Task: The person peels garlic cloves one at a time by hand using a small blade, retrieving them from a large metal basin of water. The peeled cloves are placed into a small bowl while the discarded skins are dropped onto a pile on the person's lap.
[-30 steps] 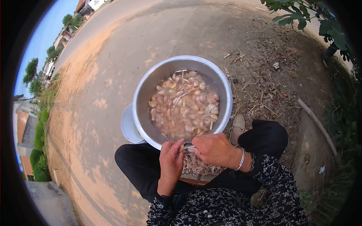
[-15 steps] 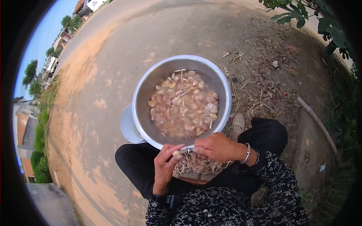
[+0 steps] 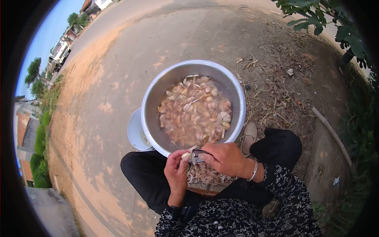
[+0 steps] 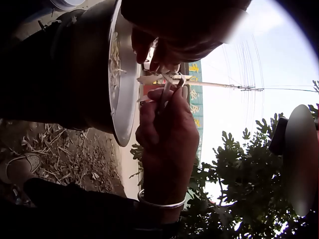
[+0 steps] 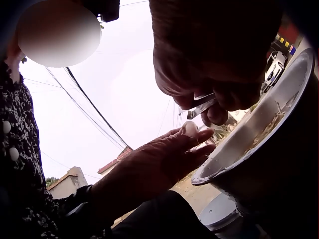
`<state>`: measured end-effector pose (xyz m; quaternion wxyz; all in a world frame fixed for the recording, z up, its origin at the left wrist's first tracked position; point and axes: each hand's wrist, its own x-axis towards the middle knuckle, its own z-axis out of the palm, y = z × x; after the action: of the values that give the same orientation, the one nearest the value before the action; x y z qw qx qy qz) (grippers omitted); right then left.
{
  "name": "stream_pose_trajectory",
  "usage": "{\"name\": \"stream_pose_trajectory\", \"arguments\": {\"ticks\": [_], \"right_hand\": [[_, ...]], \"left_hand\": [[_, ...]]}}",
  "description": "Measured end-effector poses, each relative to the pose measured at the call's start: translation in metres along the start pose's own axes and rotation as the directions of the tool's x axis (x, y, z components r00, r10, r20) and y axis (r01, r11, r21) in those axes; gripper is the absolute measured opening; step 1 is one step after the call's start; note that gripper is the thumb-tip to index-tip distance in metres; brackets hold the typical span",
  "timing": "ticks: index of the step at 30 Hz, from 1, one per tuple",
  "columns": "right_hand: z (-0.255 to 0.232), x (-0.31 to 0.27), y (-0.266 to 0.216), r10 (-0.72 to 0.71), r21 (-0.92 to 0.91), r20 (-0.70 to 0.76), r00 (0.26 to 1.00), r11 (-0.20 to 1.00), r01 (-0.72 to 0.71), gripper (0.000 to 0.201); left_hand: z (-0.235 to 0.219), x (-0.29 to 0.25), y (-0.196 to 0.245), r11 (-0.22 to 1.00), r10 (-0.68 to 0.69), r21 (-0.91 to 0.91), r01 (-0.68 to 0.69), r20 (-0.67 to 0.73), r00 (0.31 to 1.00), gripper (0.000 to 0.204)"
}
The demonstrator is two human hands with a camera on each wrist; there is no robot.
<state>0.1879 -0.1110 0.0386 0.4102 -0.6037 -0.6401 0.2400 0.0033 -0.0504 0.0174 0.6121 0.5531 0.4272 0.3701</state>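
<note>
My left hand [image 3: 176, 173] pinches a pale garlic clove [image 3: 185, 156] between thumb and fingers, close to the near rim of a large metal basin. Right beside it, my right hand [image 3: 229, 160] grips a small metal tool [image 3: 196, 157] with two narrow arms, its tip right at the clove. A loose piece of skin [image 3: 192, 148] sticks up there. In the right wrist view the clove [image 5: 190, 129] looks white and smooth, just under the tool [image 5: 200, 105]. The basin [image 3: 240, 89] holds many unpeeled garlic cloves [image 3: 197, 112] in cloudy water.
Below the hands lies a heap of garlic skins [image 3: 207, 174], between the knees. A pale bucket [image 3: 136, 130] stands left of the basin, partly hidden by it. Dry leaves and stalks [image 3: 276, 79] litter the soil at right, near a long stick [image 3: 331, 132].
Both hands stay together at the near rim and shift slightly. The tool has turned from lying level to showing its broad side, and a piece of skin now stands up beside the clove.
</note>
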Motion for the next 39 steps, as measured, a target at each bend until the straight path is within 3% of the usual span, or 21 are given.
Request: {"name": "stream_pose_trajectory", "arguments": {"ticks": [6,9,11,12,13,14,15,17,19,21,23,27,29,30,32,33,35,37,38,39], "right_hand": [[0.005,-0.002,-0.002,0.087,-0.106,0.046,0.995,0.991,-0.082,0.024],[0.005,-0.003,-0.001,0.104,-0.029,0.133,0.986,0.994,-0.101,0.023],[0.006,-0.004,0.001,0.104,-0.02,0.123,0.987,0.995,-0.102,0.023],[0.007,-0.004,0.002,0.099,-0.011,0.114,0.989,0.995,-0.098,0.023],[0.008,-0.005,0.003,0.097,-0.011,0.114,0.989,0.995,-0.097,0.023],[0.008,-0.004,0.005,0.111,0.132,0.123,0.986,0.983,-0.127,0.024],[0.009,-0.004,0.007,0.124,0.272,0.136,0.983,0.949,-0.157,0.025],[0.01,-0.003,0.009,0.115,0.337,0.147,0.982,0.928,-0.159,0.026],[0.009,-0.003,0.008,0.108,0.399,0.156,0.982,0.902,-0.163,0.028],[0.007,-0.002,0.005,0.088,0.308,0.11,0.99,0.944,-0.118,0.028],[0.01,-0.004,0.01,0.052,0.216,0.085,0.995,0.974,-0.069,0.024],[0.013,-0.007,0.014,0.029,0.034,0.098,0.995,0.999,-0.033,0.019],[0.011,-0.007,0.014,0.045,0.072,0.131,0.99,0.996,-0.054,0.023],[0.01,-0.008,0.014,0.06,0.108,0.164,0.985,0.991,-0.078,0.028],[0.007,-0.008,0.016,0.072,0.17,0.193,0.979,0.98,-0.105,0.028],[0.005,-0.008,0.017,0.085,0.227,0.219,0.972,0.964,-0.136,0.028],[-0.001,-0.009,0.02,0.104,0.264,0.269,0.958,0.948,-0.177,0.028],[-0.007,-0.008,0.021,0.175,0.336,0.34,0.924,0.895,-0.293,0.029],[-0.007,-0.01,0.026,0.155,0.347,0.35,0.924,0.895,-0.281,0.029],[-0.008,-0.011,0.029,0.181,0.449,0.431,0.884,0.807,-0.384,0.029]], "left_hand": [[0.015,0.0,0.013,0.994,0.108,-0.018,-0.108,-0.007,0.994,0.022],[0.017,0.001,0.013,0.995,0.026,-0.1,-0.029,-0.029,0.999,0.025],[0.018,0.002,0.008,0.95,-0.052,-0.309,0.051,0.005,0.999,0.024],[0.017,0.002,0.008,0.95,-0.051,-0.309,0.05,0.007,0.999,0.024],[0.015,0.003,0.008,0.873,-0.142,-0.46,0.161,0.077,0.987,0.023],[0.013,0.004,0.009,0.762,-0.218,-0.588,0.27,0.159,0.963,0.022],[0.013,0.003,0.009,0.763,-0.217,-0.589,0.268,0.158,0.963,0.022],[0.013,0.001,0.01,0.689,-0.235,-0.651,0.32,0.216,0.948,0.021],[0.018,0.002,0.016,0.74,-0.244,-0.592,0.32,0.208,0.947,0.02],[0.017,0.002,0.016,0.787,-0.245,-0.532,0.313,0.195,0.95,0.02],[0.009,-0.001,0.009,0.943,-0.216,-0.229,0.241,0.129,0.968,0.019],[0.011,0.002,0.012,0.945,-0.243,-0.189,0.266,0.138,0.96,0.021],[0.004,0.006,0.012,0.773,-0.427,-0.395,0.497,0.255,0.868,0.025],[0.002,0.007,0.011,0.774,-0.426,-0.397,0.493,0.25,0.869,0.025],[-0.003,0.008,0.006,0.574,-0.433,-0.595,0.563,0.363,0.825,0.027],[-0.006,0.009,0.002,0.577,-0.431,-0.6,0.554,0.353,0.831,0.027],[-0.015,0.014,-0.001,0.473,-0.382,-0.669,0.573,0.43,0.818,0.029],[-0.019,0.016,0.01,0.474,-0.383,-0.705,0.528,0.374,0.844,0.029],[-0.023,0.017,0.015,0.463,-0.386,-0.732,0.5,0.342,0.857,0.029],[-0.028,0.019,0.019,0.488,-0.377,-0.731,0.478,0.317,0.87,0.032]]}}
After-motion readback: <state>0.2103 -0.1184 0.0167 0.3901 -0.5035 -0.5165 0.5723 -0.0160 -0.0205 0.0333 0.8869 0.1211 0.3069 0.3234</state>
